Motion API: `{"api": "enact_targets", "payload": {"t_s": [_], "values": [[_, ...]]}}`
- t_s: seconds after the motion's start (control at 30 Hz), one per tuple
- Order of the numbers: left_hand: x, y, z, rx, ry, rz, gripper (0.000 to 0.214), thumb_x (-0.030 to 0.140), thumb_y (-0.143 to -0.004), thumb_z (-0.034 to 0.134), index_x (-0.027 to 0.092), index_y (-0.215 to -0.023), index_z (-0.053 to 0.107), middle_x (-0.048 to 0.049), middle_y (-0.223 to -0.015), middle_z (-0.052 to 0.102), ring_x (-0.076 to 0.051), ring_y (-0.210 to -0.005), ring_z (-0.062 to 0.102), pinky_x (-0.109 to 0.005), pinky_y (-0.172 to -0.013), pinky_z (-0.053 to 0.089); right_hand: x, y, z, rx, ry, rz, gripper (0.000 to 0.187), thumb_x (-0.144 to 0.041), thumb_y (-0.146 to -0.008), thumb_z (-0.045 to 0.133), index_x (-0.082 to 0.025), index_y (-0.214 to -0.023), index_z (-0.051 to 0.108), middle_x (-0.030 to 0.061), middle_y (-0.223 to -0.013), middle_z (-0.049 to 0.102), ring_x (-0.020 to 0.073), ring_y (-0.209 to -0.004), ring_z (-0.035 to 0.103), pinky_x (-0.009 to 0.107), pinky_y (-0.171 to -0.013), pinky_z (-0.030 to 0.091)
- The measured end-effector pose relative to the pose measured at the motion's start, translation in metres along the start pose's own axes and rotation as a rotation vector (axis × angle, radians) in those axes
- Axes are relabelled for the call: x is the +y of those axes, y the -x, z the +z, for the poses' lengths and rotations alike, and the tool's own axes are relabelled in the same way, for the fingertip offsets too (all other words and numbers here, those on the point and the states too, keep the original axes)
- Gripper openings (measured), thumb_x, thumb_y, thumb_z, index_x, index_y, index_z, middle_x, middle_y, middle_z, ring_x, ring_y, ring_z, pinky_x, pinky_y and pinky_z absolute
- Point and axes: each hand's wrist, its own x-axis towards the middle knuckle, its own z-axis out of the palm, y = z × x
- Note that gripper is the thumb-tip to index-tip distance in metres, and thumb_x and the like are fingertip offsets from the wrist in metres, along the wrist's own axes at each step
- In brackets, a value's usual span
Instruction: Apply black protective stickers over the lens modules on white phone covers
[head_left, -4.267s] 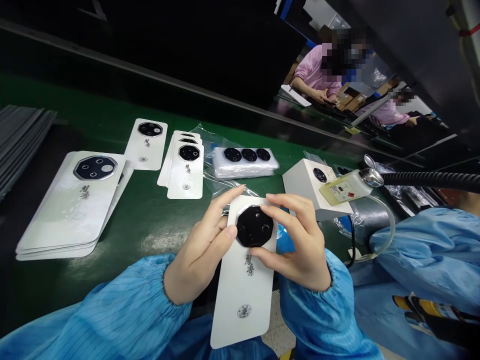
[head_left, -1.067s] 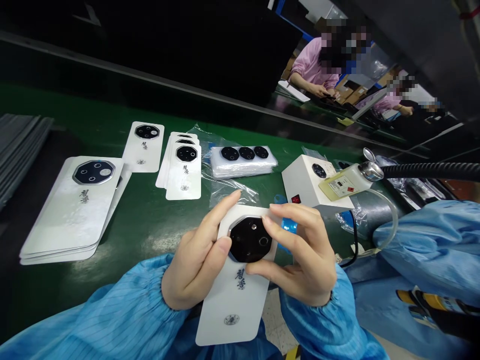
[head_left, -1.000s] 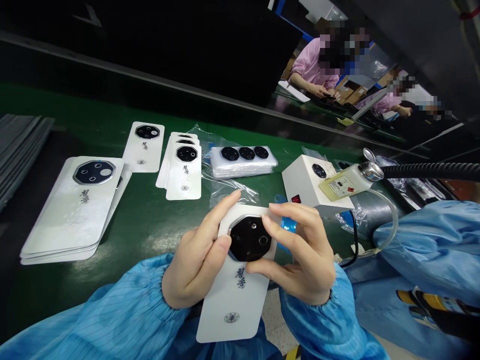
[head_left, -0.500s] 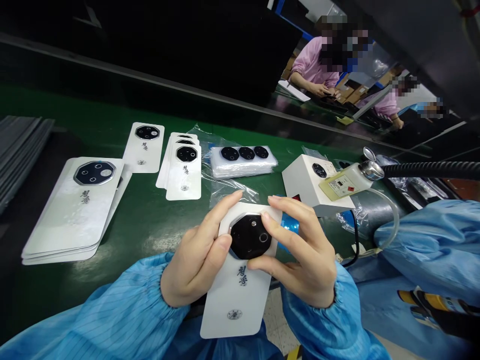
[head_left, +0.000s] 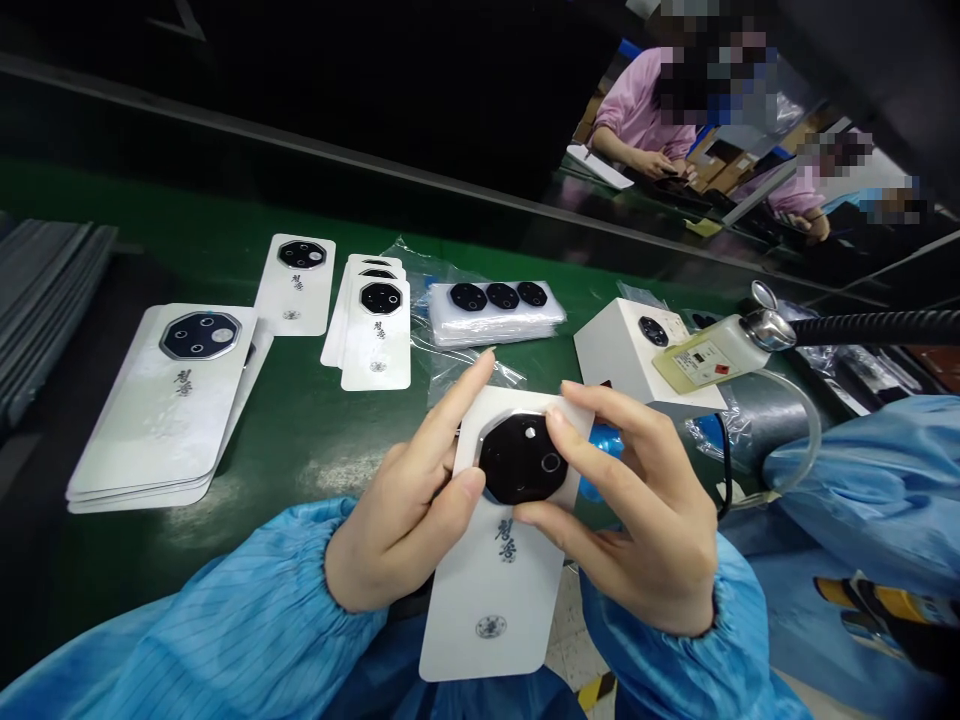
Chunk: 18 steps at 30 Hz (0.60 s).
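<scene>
A white phone back cover (head_left: 491,590) with dark lettering and a small round emblem is tilted in front of me, between my two hands. Near its top edge sits a black octagonal camera lens plate (head_left: 523,458) with a silver rim. My left hand (head_left: 416,500) grips the cover's left side, thumb against the plate's rim and forefinger pointing up along the edge. From the other side, my right hand (head_left: 637,500) pinches the plate, with forefinger at its upper right and thumb at its lower edge. Fingers behind the cover are hidden.
Stacked phone back covers (head_left: 161,400) lie left on the green bench, with more covers (head_left: 377,345) behind. A clear bagged stack of lens plates (head_left: 487,325) lies mid-bench. At right stand a white box (head_left: 622,360) and a pump bottle (head_left: 705,355). Co-workers (head_left: 637,110) sit across.
The whole scene has shifted slightly to the right as my view turned. My hands keep nearly the same grip on the cover and lens plate.
</scene>
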Motion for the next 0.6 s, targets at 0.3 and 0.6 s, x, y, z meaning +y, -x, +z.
{"api": "enact_targets", "payload": {"t_s": [0.3, 0.6], "values": [[0.0008, -0.0012, -0.0027, -0.028, 0.035, 0.015, 0.057, 0.027, -0.093, 0.039, 0.04, -0.144, 0.016, 0.002, -0.068, 0.065, -0.015, -0.051, 0.058, -0.026, -0.048, 0.053, -0.0049, -0.0029, -0.0015, 0.003, 0.041, 0.0, 0.04, -0.028, -0.078, 0.067, -0.01, -0.112, 0.057, 0.0194, -0.119, 0.054, 0.0281, -0.111, 0.053, 0.045, -0.082, 0.055], [0.0014, -0.0009, -0.0027, -0.017, 0.033, 0.031, 0.057, 0.025, -0.094, 0.04, 0.036, -0.145, 0.017, 0.0036, -0.059, 0.061, -0.014, -0.046, 0.056, -0.026, -0.047, 0.051, -0.0077, -0.0032, -0.0019, 0.0, 0.083, -0.013, 0.042, -0.028, -0.076, 0.069, -0.006, -0.11, 0.058, 0.0204, -0.119, 0.053, 0.0278, -0.111, 0.053, 0.042, -0.086, 0.054]]}}
